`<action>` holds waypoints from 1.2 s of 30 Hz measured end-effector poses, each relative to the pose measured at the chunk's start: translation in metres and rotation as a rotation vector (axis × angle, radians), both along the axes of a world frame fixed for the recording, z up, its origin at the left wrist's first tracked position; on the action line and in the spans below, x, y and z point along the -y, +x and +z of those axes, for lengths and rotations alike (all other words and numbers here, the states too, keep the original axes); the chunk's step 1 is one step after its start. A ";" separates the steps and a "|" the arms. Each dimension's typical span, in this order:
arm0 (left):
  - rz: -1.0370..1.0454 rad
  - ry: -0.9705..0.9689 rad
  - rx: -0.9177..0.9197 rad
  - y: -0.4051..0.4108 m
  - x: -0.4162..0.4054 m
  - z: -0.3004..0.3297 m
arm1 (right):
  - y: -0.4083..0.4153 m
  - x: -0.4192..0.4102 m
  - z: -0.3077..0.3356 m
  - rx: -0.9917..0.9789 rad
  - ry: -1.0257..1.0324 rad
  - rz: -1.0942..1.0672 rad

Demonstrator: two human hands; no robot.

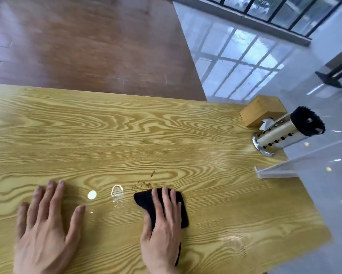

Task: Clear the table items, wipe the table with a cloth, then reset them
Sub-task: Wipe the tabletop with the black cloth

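A yellow wood-grain table (126,135) fills the lower frame, with brown plank floor at upper left and glossy grey tile reflecting a barred window at upper right.

Right hand (162,230): flat, fingers extended and close together, palm pressed down on a black cloth (181,212) at lower centre. The hand is not closed around the cloth; it pins it to the table. The cloth shows on both sides of the fingers, and a strip of it shows again beside the wrist; the part under the palm is hidden.

Left hand (45,230): flat on the bare table at lower left, fingers spread, holding nothing. Both wrists are cut off by the bottom edge.

Between the hands lie a round white spot (91,194) and a ring-shaped wet mark (117,190) with small drops below it. Brown crumbs (141,184) lie scattered just above the cloth's upper left corner, one speck farther up. A faint dull smear (234,244) shows at lower right.

At the right edge stand a wooden box (261,111) with white paper at its front, a perforated steel holder (276,137) filled with dark items too blurred to identify, and a clear stand (274,172), partly cut off against the tile.
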State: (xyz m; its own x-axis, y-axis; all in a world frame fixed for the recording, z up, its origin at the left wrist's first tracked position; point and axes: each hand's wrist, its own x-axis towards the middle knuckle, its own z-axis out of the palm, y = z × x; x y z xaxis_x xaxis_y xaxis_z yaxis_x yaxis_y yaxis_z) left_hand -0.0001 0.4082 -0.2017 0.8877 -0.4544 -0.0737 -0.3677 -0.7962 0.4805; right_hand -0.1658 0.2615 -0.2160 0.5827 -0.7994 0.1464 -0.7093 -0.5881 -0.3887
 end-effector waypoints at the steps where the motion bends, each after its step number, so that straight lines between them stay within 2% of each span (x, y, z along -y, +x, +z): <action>1: -0.004 0.009 -0.002 0.000 0.001 0.001 | 0.006 0.008 -0.001 0.040 0.015 -0.043; 5: -0.022 0.051 0.000 0.001 -0.001 0.005 | 0.036 0.034 -0.004 0.129 0.089 -0.118; 9: -0.036 0.055 0.009 0.003 -0.002 0.004 | 0.071 0.050 -0.002 0.170 0.166 -0.029; 16: -0.039 0.034 0.018 0.003 -0.003 0.005 | 0.099 0.029 0.009 -0.149 0.029 0.217; 22: -0.039 0.018 0.019 0.003 -0.006 0.006 | 0.076 0.004 0.006 -0.232 -0.049 0.326; 29: -0.027 -0.066 0.017 0.002 -0.007 0.008 | 0.042 -0.002 -0.002 -0.085 -0.013 0.354; 32: -0.007 -0.107 0.009 0.002 -0.008 0.009 | 0.061 0.012 -0.007 0.061 0.036 0.276; 34: -0.006 -0.124 0.010 0.003 -0.008 0.008 | 0.082 0.026 -0.009 0.200 0.124 0.209; 36: -0.006 -0.142 0.013 0.004 -0.009 0.007 | 0.107 0.037 -0.008 0.259 0.200 0.195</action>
State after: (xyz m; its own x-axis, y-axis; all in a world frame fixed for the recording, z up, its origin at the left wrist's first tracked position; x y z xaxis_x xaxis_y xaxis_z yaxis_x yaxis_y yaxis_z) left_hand 0.0040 0.4171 -0.1951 0.8853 -0.4651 0.0035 -0.3796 -0.7181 0.5833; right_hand -0.0592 0.2247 -0.2238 0.6909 -0.7049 0.1607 -0.4549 -0.5966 -0.6612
